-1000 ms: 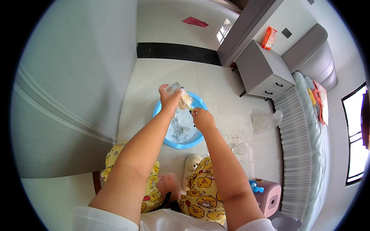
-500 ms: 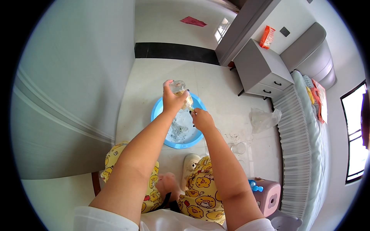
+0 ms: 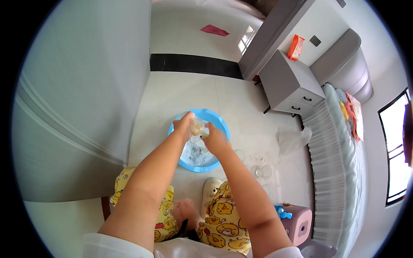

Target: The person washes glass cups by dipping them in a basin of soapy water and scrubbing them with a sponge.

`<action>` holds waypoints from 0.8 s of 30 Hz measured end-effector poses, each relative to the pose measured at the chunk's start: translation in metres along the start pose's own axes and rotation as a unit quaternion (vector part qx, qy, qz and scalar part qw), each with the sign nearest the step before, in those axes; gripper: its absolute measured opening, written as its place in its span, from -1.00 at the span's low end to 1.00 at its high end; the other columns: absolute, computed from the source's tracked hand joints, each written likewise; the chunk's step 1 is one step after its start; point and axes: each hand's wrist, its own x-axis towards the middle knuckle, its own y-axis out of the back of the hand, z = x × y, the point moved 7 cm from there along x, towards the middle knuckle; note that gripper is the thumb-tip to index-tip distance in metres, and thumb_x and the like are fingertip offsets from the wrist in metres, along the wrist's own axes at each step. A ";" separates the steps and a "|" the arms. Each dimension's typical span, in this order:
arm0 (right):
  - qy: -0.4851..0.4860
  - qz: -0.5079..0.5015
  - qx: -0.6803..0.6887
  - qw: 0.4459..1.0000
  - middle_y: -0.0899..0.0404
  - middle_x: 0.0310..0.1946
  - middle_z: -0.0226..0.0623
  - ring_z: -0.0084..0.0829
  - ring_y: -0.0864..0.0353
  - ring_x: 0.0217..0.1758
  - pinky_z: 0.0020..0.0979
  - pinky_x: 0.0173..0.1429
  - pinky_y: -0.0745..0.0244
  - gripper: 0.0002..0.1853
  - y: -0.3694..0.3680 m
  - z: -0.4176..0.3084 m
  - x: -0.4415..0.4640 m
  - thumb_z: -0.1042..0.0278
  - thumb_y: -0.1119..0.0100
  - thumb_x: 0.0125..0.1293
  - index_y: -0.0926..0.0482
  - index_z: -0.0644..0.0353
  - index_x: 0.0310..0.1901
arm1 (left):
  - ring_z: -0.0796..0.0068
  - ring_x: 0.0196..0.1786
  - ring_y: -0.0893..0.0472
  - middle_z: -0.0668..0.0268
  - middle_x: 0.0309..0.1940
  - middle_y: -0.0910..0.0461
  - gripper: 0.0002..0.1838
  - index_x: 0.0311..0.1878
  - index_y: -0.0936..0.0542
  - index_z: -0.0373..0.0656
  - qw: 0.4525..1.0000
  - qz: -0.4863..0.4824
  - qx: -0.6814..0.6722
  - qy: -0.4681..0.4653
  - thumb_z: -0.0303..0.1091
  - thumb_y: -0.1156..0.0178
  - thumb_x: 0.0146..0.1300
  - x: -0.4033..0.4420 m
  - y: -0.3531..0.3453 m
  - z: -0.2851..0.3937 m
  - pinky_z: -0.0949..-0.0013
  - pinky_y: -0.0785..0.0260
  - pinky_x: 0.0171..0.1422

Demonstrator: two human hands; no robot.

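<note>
Over a blue basin [image 3: 223, 126] of sudsy water, my left hand [image 3: 183, 124] is closed around a clear glass [image 3: 196, 121] that lies tilted. A brush with a pale, yellowish sponge-like head [image 3: 197, 130] reaches toward the glass's mouth, and its light handle runs into my right hand [image 3: 215, 138], whose fingers are wrapped round it. Blur and my fingers hide how deep the head sits inside. Below the hands, foam and dark specks float on the water.
Clear glasses [image 3: 263, 171] stand on the wet floor right of the basin, near a crumpled plastic bag [image 3: 294, 139]. A pink stool [image 3: 297, 223] bears a blue bottle [image 3: 282, 212]. A grey nightstand [image 3: 292, 84] and a bed [image 3: 333, 172] line the right side; a grey panel [image 3: 81, 107] is at left.
Both hands have come down and a little to the left with the glass and brush. The brush head now sits closer to the glass's mouth, and the right hand is blurred by motion.
</note>
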 end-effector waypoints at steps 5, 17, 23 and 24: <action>-0.018 0.082 -0.095 0.992 -0.58 -0.45 -0.13 -0.11 -0.57 -0.33 -0.17 -0.27 -0.46 -0.82 0.021 0.011 0.007 0.22 -0.12 0.13 -0.55 0.14 -0.42 | 0.22 -0.26 -0.57 0.13 -0.24 -0.50 -0.56 -0.17 -0.45 -0.34 0.999 -0.031 -0.005 0.004 -0.21 -0.23 -0.04 -0.003 -0.007 0.008 0.12 -0.46 -0.22; -0.088 0.036 -0.107 0.990 -0.59 -0.40 -0.07 -0.08 -0.58 -0.28 -0.16 -0.21 -0.47 -0.64 0.013 0.009 0.006 0.08 0.04 0.25 -0.56 0.24 -0.38 | 0.20 -0.22 -0.56 0.10 -0.23 -0.50 -0.52 -0.12 -0.41 -0.36 1.000 0.016 -0.009 -0.001 -0.20 -0.21 -0.03 -0.003 -0.007 0.000 0.10 -0.45 -0.17; -0.068 -0.013 -0.092 0.993 -0.58 -0.43 -0.07 -0.09 -0.57 -0.30 -0.18 -0.20 -0.46 -0.62 -0.002 0.002 0.007 0.07 0.02 0.23 -0.58 0.26 -0.41 | 0.24 -0.21 -0.56 0.06 -0.16 -0.46 -0.32 0.02 -0.29 -0.46 0.994 -0.030 -0.089 0.054 -0.23 -0.31 -0.10 -0.007 -0.014 -0.005 0.19 -0.50 -0.25; -0.033 -0.028 -0.079 0.996 -0.58 -0.45 -0.07 -0.09 -0.57 -0.31 -0.18 -0.21 -0.45 -0.62 -0.008 -0.004 0.008 0.08 0.01 0.22 -0.58 0.27 -0.44 | 0.24 -0.20 -0.56 0.07 -0.15 -0.46 -0.33 0.01 -0.31 -0.44 0.996 0.012 -0.066 0.052 -0.22 -0.31 -0.11 -0.011 -0.010 -0.003 0.18 -0.50 -0.25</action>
